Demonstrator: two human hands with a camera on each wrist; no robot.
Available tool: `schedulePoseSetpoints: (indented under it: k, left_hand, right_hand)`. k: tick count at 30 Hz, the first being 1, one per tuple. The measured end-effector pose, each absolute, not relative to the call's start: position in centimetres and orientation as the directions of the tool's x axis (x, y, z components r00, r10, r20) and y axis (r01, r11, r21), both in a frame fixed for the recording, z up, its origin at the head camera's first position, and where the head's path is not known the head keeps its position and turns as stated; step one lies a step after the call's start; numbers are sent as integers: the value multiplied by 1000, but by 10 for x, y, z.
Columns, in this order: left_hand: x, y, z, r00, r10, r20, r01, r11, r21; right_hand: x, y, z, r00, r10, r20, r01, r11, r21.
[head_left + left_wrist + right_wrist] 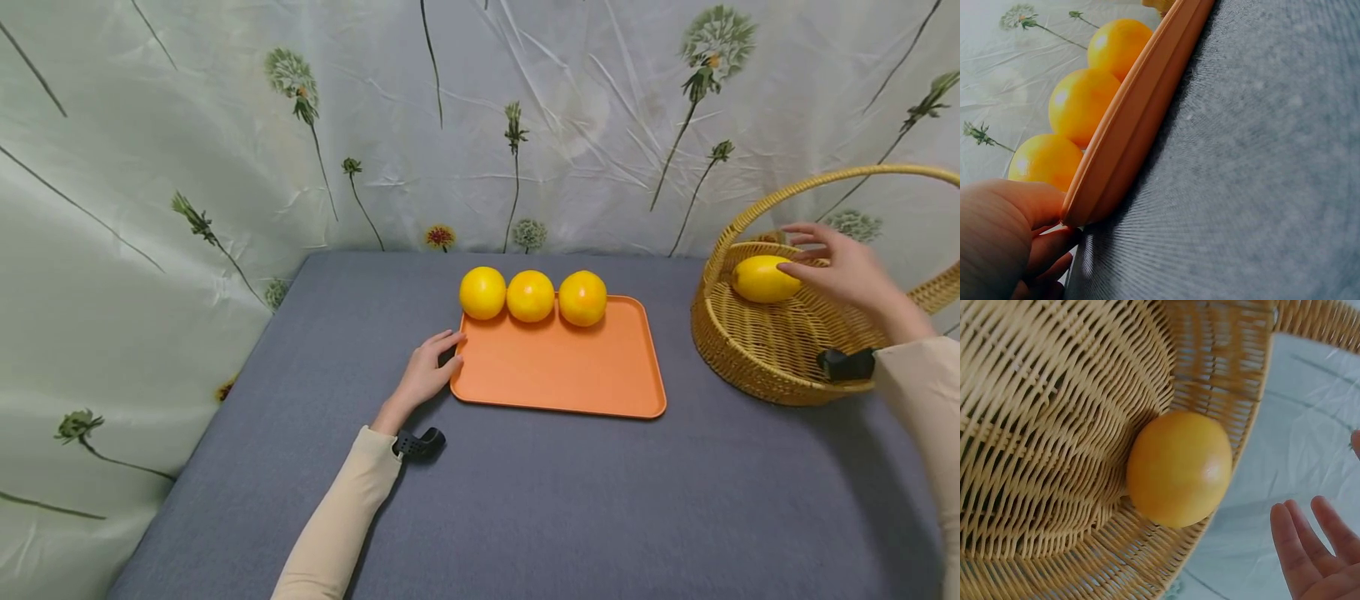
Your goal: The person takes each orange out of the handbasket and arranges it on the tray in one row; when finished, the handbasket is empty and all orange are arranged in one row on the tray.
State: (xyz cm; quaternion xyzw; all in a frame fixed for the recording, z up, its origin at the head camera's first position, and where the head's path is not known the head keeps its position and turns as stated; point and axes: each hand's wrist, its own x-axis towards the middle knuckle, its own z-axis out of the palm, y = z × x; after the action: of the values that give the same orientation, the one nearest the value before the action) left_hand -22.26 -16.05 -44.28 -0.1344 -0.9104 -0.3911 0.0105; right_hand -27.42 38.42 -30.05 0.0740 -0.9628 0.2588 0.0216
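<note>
At the left rim of an orange tray (pixel 555 367), my left hand (pixel 426 369) holds the edge. In the left wrist view, its thumb (pixel 1041 201) lies against the tray's corner and the other fingers bend just below. Three round oranges (pixel 531 296) sit in a row along the tray's back edge. My right hand (pixel 855 271) hovers over a wicker basket (pixel 787 379) at the right, fingers spread and holding nothing. Close to its fingertips, one yellow-orange fruit (pixel 1180 469) rests inside against the basket wall; the right wrist view shows a gap between them.
The basket's tall arched handle (pixel 847 173) rises around the right hand. A grey cloth (pixel 360 333) covers the table. Behind and to the left hangs a pale curtain (pixel 450 125) printed with dandelions. A black wrist camera (pixel 847 364) sits on the right wrist.
</note>
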Motion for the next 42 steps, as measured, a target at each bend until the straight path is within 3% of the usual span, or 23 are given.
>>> schedulePoseSetpoints:
  k: [18,22,29,33,38,42]
  left_hand:
    - [-225,-156,-445,-959,247,135,269,659,703]
    - [-224,-157,-444,-959,249,137,272,660,701]
    - [-223,-158,-445,-956,254,144,281,658,699]
    - [-223,-158,-445,-959,246,141,272,657,703]
    - [-222,-159,-446,-962,237,137,263,657,707]
    - [-223,-160,-444,-965,227,133,253,657,710]
  right_hand:
    - [-298,411,-330,-988,-147,-39,-104,840,-533]
    - [-299,415,-338,-980,-197,-17,-168,871,-461]
    - [-304,419,-354,-964,-266,15,-244,855,-457]
    - [-308,420,-361,-948,-315,38,-304,866,-397]
    - [-309,419,-369,-945,-305,118,-327,896,-301]
    - [-308,414,-369,-960,-256,111,-277,921,-275]
